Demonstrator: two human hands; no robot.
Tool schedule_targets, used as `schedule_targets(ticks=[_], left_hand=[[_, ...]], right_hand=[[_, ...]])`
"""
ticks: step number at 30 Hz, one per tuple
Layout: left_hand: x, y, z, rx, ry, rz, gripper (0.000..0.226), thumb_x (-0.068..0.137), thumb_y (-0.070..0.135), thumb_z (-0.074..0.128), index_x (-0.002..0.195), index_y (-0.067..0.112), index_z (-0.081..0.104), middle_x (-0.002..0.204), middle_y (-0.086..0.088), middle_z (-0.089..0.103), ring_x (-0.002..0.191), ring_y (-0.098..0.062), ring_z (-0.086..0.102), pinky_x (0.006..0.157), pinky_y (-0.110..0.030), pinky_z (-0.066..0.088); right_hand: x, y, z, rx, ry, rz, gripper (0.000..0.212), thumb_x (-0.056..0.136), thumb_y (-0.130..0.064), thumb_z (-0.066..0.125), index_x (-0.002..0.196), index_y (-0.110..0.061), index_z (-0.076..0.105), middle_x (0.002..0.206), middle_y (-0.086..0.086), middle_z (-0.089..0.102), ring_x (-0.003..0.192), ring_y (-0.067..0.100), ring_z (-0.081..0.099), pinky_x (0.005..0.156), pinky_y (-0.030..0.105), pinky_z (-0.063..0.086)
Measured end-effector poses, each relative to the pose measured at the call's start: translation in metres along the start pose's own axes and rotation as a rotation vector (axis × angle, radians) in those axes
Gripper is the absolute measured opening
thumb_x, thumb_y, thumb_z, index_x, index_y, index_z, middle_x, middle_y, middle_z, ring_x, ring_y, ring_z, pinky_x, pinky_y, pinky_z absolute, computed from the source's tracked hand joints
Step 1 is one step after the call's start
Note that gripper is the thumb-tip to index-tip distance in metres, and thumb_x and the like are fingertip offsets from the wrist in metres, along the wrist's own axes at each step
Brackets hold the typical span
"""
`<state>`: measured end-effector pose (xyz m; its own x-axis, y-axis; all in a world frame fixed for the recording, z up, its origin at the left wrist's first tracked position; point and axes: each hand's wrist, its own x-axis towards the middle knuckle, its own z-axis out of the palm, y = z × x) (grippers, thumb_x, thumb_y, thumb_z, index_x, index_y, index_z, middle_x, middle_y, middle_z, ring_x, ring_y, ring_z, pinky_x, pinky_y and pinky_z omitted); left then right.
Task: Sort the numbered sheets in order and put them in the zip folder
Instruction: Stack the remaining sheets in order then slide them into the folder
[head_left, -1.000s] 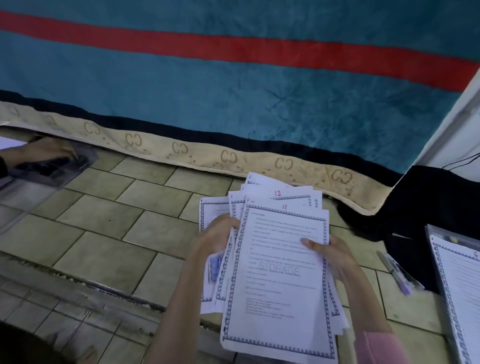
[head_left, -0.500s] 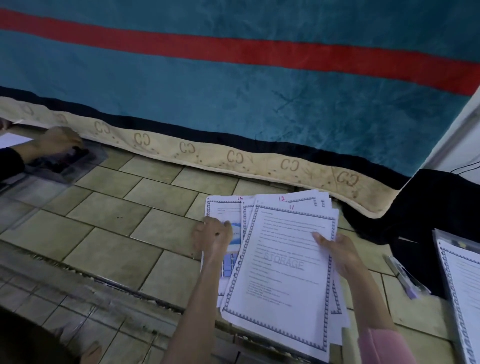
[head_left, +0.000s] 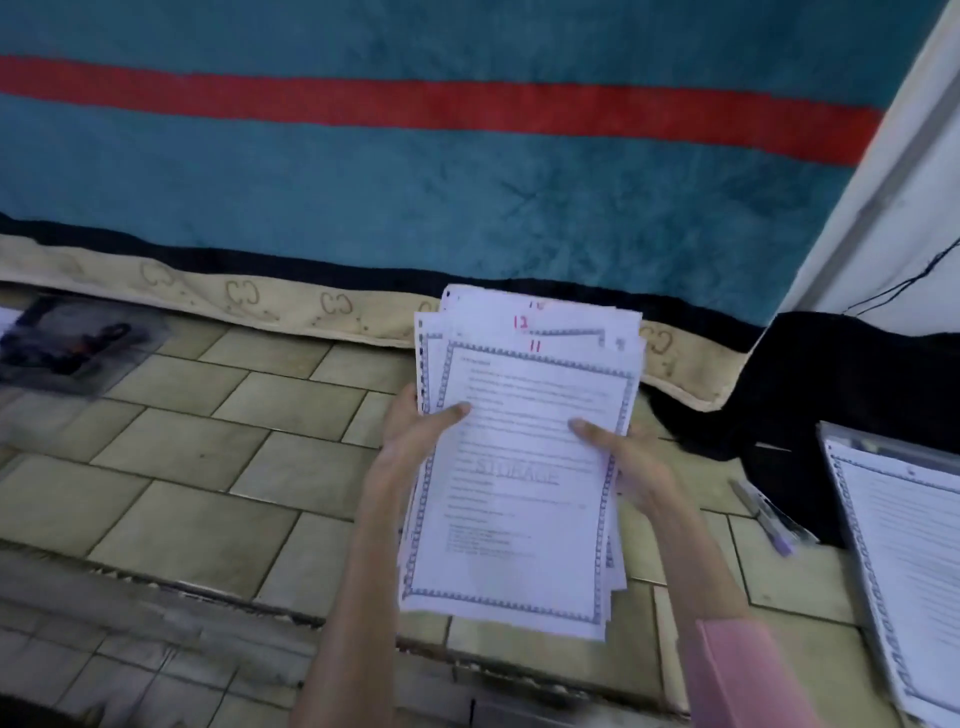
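I hold a stack of white numbered sheets with blue patterned borders above the tiled floor. The top sheet bears a red 11, and a red 12 shows on the sheet behind it. My left hand grips the stack's left edge, thumb on top. My right hand grips the right edge, thumb on the page. At the right edge of the view the clear zip folder lies on the floor with bordered sheets on or in it.
A teal blanket with a red stripe and beige trim hangs behind. Purple pens lie beside black cloth at right. Another clear pouch lies at far left on the tiles.
The fanned sheets have been drawn together into a neater stack and lifted higher. The other person's hand at far left is out of view.
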<state>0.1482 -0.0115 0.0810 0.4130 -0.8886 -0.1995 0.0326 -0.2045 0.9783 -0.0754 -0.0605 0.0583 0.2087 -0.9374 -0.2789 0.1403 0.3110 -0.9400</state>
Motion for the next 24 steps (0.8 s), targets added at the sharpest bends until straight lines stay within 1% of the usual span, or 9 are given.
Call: schedule_targets(ticks=[3, 5, 7, 9, 14, 16, 18, 20, 24], left_hand=[[-0.023, 0.047, 0.038, -0.091, -0.018, 0.229, 0.015, 0.083, 0.008, 0.068, 0.095, 0.016, 0.065, 0.094, 0.004, 0.069, 0.088, -0.012, 0.067, 0.08, -0.029, 0.055], [-0.039, 0.074, 0.064, -0.167, -0.007, 0.342, 0.018, 0.083, 0.009, 0.068, 0.083, 0.026, 0.062, 0.083, 0.015, 0.066, 0.076, 0.003, 0.065, 0.075, -0.019, 0.054], [-0.05, 0.088, 0.084, -0.24, -0.008, 0.412, 0.013, 0.083, 0.011, 0.068, 0.084, 0.023, 0.063, 0.08, 0.016, 0.064, 0.071, 0.01, 0.064, 0.071, -0.012, 0.052], [-0.053, 0.091, 0.1, -0.282, -0.026, 0.453, 0.014, 0.082, 0.011, 0.07, 0.094, 0.015, 0.066, 0.087, 0.011, 0.069, 0.078, 0.005, 0.066, 0.076, -0.017, 0.054], [-0.031, 0.049, 0.11, -0.11, -0.117, 0.452, 0.037, 0.074, 0.005, 0.076, 0.107, 0.003, 0.059, 0.091, 0.007, 0.068, 0.076, 0.006, 0.065, 0.067, -0.014, 0.054], [-0.018, 0.028, 0.11, -0.025, -0.173, 0.4, 0.042, 0.074, 0.008, 0.076, 0.108, 0.009, 0.052, 0.093, 0.008, 0.065, 0.082, -0.001, 0.065, 0.07, -0.017, 0.056], [-0.009, 0.012, 0.112, 0.041, -0.239, 0.355, 0.041, 0.076, 0.011, 0.075, 0.109, 0.015, 0.052, 0.095, 0.013, 0.064, 0.087, -0.002, 0.063, 0.069, -0.014, 0.053], [-0.01, 0.005, 0.118, 0.092, -0.289, 0.354, 0.033, 0.077, 0.013, 0.075, 0.106, 0.018, 0.059, 0.093, 0.015, 0.064, 0.086, 0.002, 0.062, 0.067, -0.008, 0.049], [-0.014, 0.003, 0.129, -0.029, -0.237, 0.26, 0.018, 0.076, 0.018, 0.076, 0.091, 0.021, 0.067, 0.082, 0.017, 0.066, 0.075, 0.005, 0.064, 0.061, -0.006, 0.049]], right_hand=[[-0.02, -0.057, -0.01, -0.036, 0.083, -0.312, 0.03, 0.073, -0.014, 0.077, 0.101, -0.019, 0.068, 0.098, -0.005, 0.074, 0.094, 0.017, 0.07, 0.075, 0.03, 0.058], [-0.037, -0.094, -0.017, -0.148, 0.165, -0.518, 0.021, 0.083, -0.011, 0.069, 0.099, -0.023, 0.067, 0.102, -0.008, 0.071, 0.097, 0.013, 0.069, 0.081, 0.028, 0.056], [-0.053, -0.12, -0.025, -0.245, 0.245, -0.666, 0.016, 0.086, -0.014, 0.067, 0.097, -0.026, 0.067, 0.103, -0.006, 0.07, 0.099, 0.012, 0.068, 0.084, 0.029, 0.055], [-0.064, -0.128, -0.036, -0.252, 0.305, -0.737, 0.014, 0.086, -0.015, 0.067, 0.097, -0.023, 0.067, 0.101, -0.005, 0.071, 0.096, 0.01, 0.068, 0.081, 0.024, 0.055], [-0.068, -0.084, -0.077, -0.44, 0.278, -0.549, 0.027, 0.076, -0.013, 0.076, 0.1, -0.017, 0.066, 0.094, -0.015, 0.068, 0.081, -0.011, 0.065, 0.067, 0.005, 0.048], [-0.066, -0.063, -0.092, -0.484, 0.252, -0.453, 0.032, 0.073, -0.013, 0.079, 0.102, -0.019, 0.066, 0.095, -0.016, 0.067, 0.081, -0.014, 0.064, 0.064, 0.003, 0.048], [-0.062, -0.05, -0.1, -0.445, 0.26, -0.429, 0.031, 0.071, -0.013, 0.08, 0.099, -0.018, 0.067, 0.094, -0.015, 0.068, 0.084, -0.009, 0.065, 0.066, 0.006, 0.05], [-0.056, -0.041, -0.1, -0.333, 0.257, -0.438, 0.031, 0.068, -0.015, 0.081, 0.097, -0.02, 0.07, 0.096, -0.013, 0.071, 0.092, 0.003, 0.068, 0.075, 0.018, 0.056], [-0.048, -0.04, -0.093, -0.11, 0.264, -0.508, 0.034, 0.064, -0.019, 0.079, 0.097, -0.02, 0.07, 0.098, -0.005, 0.074, 0.096, 0.016, 0.069, 0.079, 0.029, 0.057]])
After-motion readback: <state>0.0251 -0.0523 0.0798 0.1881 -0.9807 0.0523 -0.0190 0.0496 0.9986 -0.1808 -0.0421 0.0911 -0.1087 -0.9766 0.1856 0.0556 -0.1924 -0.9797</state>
